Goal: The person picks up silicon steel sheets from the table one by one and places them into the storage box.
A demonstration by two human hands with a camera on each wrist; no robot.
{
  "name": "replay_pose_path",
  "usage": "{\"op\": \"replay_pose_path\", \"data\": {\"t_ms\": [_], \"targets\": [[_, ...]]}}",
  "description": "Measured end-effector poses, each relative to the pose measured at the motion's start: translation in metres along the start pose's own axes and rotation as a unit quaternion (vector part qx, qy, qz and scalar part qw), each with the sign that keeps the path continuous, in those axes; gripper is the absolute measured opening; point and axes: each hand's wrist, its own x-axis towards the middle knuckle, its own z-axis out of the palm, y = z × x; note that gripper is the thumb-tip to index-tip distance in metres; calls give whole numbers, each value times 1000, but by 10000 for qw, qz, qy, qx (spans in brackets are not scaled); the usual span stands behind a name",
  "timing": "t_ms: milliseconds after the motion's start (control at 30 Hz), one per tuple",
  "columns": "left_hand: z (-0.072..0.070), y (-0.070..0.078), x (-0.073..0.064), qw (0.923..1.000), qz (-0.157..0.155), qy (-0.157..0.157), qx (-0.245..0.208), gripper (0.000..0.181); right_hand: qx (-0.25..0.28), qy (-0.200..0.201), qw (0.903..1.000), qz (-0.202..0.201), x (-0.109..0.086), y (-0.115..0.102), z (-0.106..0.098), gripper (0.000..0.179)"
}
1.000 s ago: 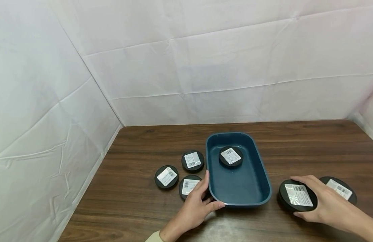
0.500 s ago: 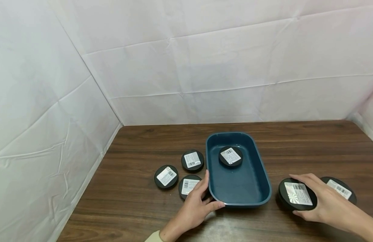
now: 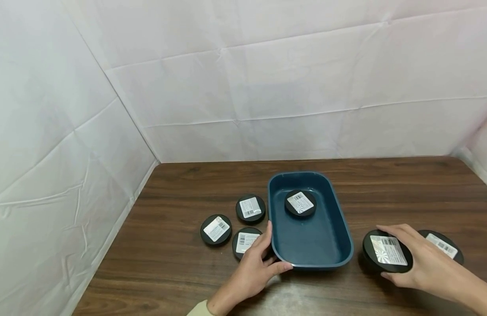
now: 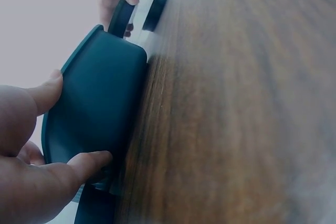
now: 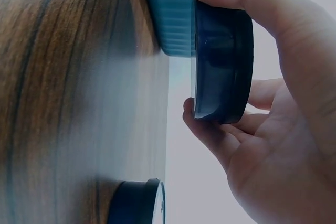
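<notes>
In the head view my left hand (image 3: 253, 271) holds the near left corner of a blue rectangular tray (image 3: 310, 243), its thumb at the front rim and its fingers along the left side. Inside the tray lies a flat, round black container (image 3: 300, 203) with a white barcode label. My right hand (image 3: 419, 259) grips a similar labelled round container (image 3: 387, 252) by its edges, right of the tray. The right wrist view shows this gripped container (image 5: 223, 61) raised off the table. Another round container (image 3: 442, 246) lies behind the right hand, partly hidden.
Left of the tray, several labelled black containers (image 3: 216, 230) lie on the brown wooden table (image 3: 164, 263). One of them, a container (image 3: 245, 240), is partly covered by the left hand. White sheeting (image 3: 243, 87) hangs behind the table and at its sides.
</notes>
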Motion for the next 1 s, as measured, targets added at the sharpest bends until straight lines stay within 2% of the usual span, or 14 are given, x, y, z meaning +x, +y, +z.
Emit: {"op": "replay_pose_path", "data": {"t_ms": [300,533,900,1000], "targets": [[-1,1,0,10000,-39,4,8,97,-78,221,9997,-39,2,-3,-5,103],[-1,1,-1,10000,-72,-1,19,97,-92,140,9998,84,0,-4,-5,102],[1,-1,-1,9999,-15,-42,-90,97,-120,351,9992,134,0,-13,-9,102],[0,0,-1,10000,-26,-36,-88,97,-65,303,9994,170,1,-14,-10,102]]}}
